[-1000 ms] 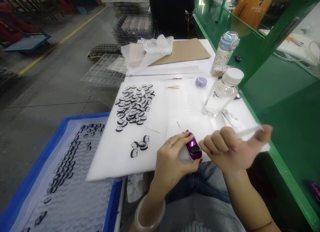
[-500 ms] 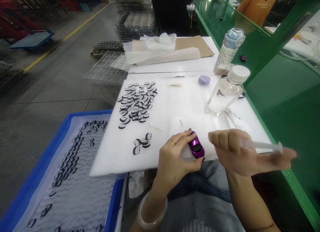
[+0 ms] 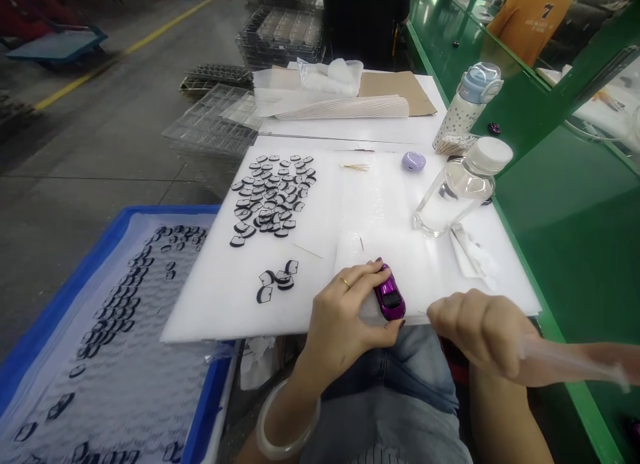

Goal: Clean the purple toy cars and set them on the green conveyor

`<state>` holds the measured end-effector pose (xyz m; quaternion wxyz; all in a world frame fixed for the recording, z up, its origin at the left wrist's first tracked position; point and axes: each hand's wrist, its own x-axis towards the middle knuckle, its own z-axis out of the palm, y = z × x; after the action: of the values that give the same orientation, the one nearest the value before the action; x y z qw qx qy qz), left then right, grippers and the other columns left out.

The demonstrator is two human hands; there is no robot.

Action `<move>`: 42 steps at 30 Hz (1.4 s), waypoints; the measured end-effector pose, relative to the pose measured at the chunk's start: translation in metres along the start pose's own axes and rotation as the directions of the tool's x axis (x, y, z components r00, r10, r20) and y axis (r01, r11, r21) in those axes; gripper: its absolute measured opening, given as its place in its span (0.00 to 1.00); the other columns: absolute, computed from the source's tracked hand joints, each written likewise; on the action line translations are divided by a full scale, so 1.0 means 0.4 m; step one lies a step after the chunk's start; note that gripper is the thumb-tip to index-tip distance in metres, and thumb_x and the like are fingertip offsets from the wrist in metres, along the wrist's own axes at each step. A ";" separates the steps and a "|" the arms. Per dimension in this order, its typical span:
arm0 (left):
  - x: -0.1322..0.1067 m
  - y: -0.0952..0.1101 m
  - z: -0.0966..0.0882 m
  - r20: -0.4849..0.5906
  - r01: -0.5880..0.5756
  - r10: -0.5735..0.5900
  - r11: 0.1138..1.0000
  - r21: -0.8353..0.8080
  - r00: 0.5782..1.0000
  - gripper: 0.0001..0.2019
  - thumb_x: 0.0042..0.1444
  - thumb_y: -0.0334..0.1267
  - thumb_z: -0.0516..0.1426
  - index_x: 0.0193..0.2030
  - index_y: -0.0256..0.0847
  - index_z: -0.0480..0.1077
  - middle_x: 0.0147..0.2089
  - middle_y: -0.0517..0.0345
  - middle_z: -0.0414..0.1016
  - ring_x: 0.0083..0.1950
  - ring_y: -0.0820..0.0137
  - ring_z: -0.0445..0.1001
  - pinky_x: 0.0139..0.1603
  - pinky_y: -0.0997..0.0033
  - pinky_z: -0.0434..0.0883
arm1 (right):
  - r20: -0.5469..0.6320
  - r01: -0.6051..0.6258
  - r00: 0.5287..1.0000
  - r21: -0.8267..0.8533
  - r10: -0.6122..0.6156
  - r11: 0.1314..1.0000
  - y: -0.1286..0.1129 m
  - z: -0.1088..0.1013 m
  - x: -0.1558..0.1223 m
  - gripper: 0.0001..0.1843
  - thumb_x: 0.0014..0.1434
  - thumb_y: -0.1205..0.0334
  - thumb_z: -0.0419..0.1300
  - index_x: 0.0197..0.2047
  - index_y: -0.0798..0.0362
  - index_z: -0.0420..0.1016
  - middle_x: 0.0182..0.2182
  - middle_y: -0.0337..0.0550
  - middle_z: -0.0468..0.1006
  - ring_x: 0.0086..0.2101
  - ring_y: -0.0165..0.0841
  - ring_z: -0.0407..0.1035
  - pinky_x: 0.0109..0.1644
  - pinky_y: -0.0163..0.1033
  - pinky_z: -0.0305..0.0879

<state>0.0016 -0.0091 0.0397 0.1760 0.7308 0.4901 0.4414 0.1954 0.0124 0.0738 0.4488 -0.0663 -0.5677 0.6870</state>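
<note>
Right hand (image 3: 485, 331) has moved lower and nearer to the person's right side since the earlier frame, so it is now further from the purple toy car (image 3: 390, 294). Its fingers are curled tightly, like a fist, and hold a slim translucent tool (image 3: 570, 360), similar to a syringe. The tool points away to the right and is blurred, so I cannot tell its exact shape.

Left hand (image 3: 345, 317) has stayed at the car. Its fingers are half open around the body: the fingertips touch the far end and the thumb is at the near end. The car is at the near edge of the white worktop (image 3: 220, 311), with its roof up; I cannot tell if it rests fully on the surface.

To the left of this hand lies a small group of black-and-white parts (image 3: 285, 281), and behind it a larger pile of similar parts (image 3: 270, 217). Beyond the right hand, a white tissue (image 3: 470, 254) lies just beside a clear bottle (image 3: 450, 201) with a white cap. A lilac case (image 3: 413, 161) sits farther back, near some thin sticks (image 3: 355, 167). Left of the worktop, a blue-rimmed tray (image 3: 213, 387) carries more parts in rows.
</note>
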 end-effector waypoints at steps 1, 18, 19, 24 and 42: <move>0.000 0.000 -0.001 0.006 0.003 -0.003 1.000 -0.008 1.000 0.24 0.44 0.34 0.65 0.51 0.34 0.76 0.53 0.45 0.80 0.52 0.56 0.80 0.53 0.54 0.80 | -0.040 0.063 0.997 0.102 -0.059 0.993 -0.003 0.002 0.016 0.36 0.67 0.35 0.49 0.17 0.53 0.54 0.12 0.32 0.49 0.18 0.27 0.47 0.28 0.39 0.46; 0.002 0.002 -0.005 0.015 0.036 -0.036 0.998 -0.057 0.999 0.26 0.42 0.32 0.66 0.52 0.38 0.75 0.54 0.48 0.80 0.53 0.58 0.79 0.54 0.56 0.79 | -0.092 0.020 0.995 0.437 0.023 0.899 0.082 0.001 0.091 0.38 0.58 0.25 0.45 0.19 0.52 0.47 0.12 0.31 0.43 0.16 0.24 0.38 0.22 0.36 0.39; 0.001 0.002 -0.005 0.015 0.037 -0.036 0.998 -0.057 0.999 0.26 0.42 0.32 0.66 0.52 0.38 0.75 0.54 0.48 0.79 0.53 0.58 0.79 0.54 0.55 0.79 | -0.095 0.015 0.995 0.436 0.029 0.900 0.082 0.003 0.094 0.38 0.56 0.24 0.47 0.18 0.52 0.48 0.12 0.31 0.43 0.16 0.24 0.38 0.21 0.36 0.39; 0.001 -0.001 -0.003 0.010 0.027 -0.026 0.998 -0.060 1.000 0.26 0.42 0.32 0.66 0.52 0.39 0.74 0.54 0.49 0.79 0.54 0.57 0.79 0.55 0.54 0.79 | -0.097 0.014 0.995 0.420 0.030 0.907 0.081 0.008 0.100 0.39 0.55 0.24 0.48 0.17 0.52 0.48 0.11 0.30 0.42 0.15 0.24 0.38 0.20 0.36 0.38; 0.000 0.001 -0.004 0.023 0.047 -0.045 0.996 -0.077 0.999 0.27 0.41 0.31 0.67 0.52 0.40 0.74 0.54 0.48 0.79 0.54 0.55 0.79 0.55 0.51 0.79 | -0.229 0.133 0.970 0.192 -0.088 0.972 0.082 0.042 0.085 0.38 0.52 0.24 0.49 0.17 0.51 0.49 0.11 0.31 0.42 0.16 0.25 0.40 0.23 0.38 0.40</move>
<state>0.0007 -0.0095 0.0409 0.2195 0.7166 0.4873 0.4482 0.1475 0.0253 0.0665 0.5507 -0.0628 -0.4435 0.7043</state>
